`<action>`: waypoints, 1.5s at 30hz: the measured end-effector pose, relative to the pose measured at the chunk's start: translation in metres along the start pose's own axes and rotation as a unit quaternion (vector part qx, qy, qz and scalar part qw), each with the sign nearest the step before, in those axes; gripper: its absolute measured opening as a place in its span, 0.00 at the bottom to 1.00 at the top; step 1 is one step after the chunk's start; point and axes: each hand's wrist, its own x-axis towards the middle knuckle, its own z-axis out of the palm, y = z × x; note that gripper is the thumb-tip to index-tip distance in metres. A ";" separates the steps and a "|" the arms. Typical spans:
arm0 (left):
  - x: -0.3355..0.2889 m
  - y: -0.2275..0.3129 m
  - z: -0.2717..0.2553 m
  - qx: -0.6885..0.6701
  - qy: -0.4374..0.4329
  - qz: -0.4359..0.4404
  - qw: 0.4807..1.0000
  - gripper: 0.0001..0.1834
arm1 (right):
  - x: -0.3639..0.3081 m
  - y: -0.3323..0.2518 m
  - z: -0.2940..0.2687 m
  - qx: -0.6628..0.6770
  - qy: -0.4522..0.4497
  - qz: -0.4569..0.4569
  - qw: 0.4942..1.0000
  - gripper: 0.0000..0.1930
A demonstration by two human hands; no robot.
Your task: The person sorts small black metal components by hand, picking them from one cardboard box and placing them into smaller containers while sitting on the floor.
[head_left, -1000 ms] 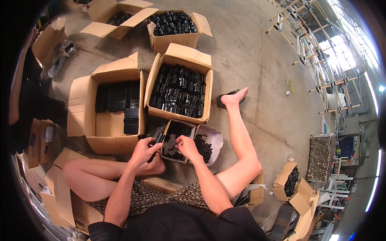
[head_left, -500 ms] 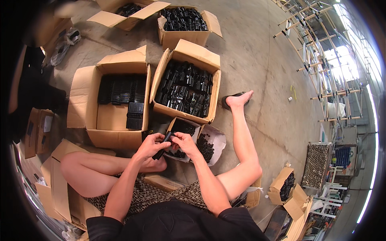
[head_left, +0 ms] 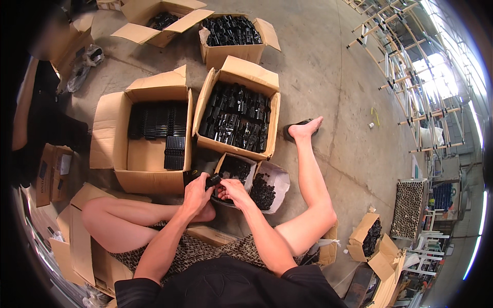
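Observation:
My left hand [head_left: 196,195] is closed around a glossy black part [head_left: 212,180], whose end sticks out past the fingers. My right hand [head_left: 233,192] is beside that end with its fingers pinched; whatever lies between the fingertips is too small to make out. Under and just beyond the hands stands a small open box [head_left: 251,171] holding small black pieces. To its right, a whitish box [head_left: 280,186] contains a pile of little black pieces [head_left: 262,194].
A large carton [head_left: 138,172] holds stacked black parts along its far and right sides. Beside it, another carton [head_left: 270,146] is filled with glossy black parts. More open cartons [head_left: 233,53] stand farther off. A person in dark clothing [head_left: 56,118] is at the left.
The black part has turned: it lay lengthwise across my left fingers and now points away, mostly inside the left hand. My right fingers have dropped slightly from its end and curled.

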 end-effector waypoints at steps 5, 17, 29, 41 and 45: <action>0.006 -0.011 0.008 -0.021 -0.010 0.015 1.000 0.21 | 0.003 0.006 -0.015 -0.132 0.041 -0.119 0.983 0.11; 0.009 -0.028 0.014 -0.120 -0.012 0.004 0.993 0.23 | -0.025 -0.026 0.015 -0.325 0.157 -0.472 0.804 0.08; 0.011 -0.040 0.020 -0.098 0.004 0.023 0.995 0.26 | -0.013 -0.022 0.028 -0.373 0.100 -0.573 0.722 0.06; 0.011 -0.028 0.005 -0.095 -0.020 0.032 0.995 0.26 | -0.004 -0.020 0.025 -0.451 0.060 -0.548 0.702 0.07; 0.012 -0.028 0.006 -0.106 -0.007 0.024 0.994 0.25 | -0.004 -0.019 0.025 -0.412 0.081 -0.514 0.748 0.09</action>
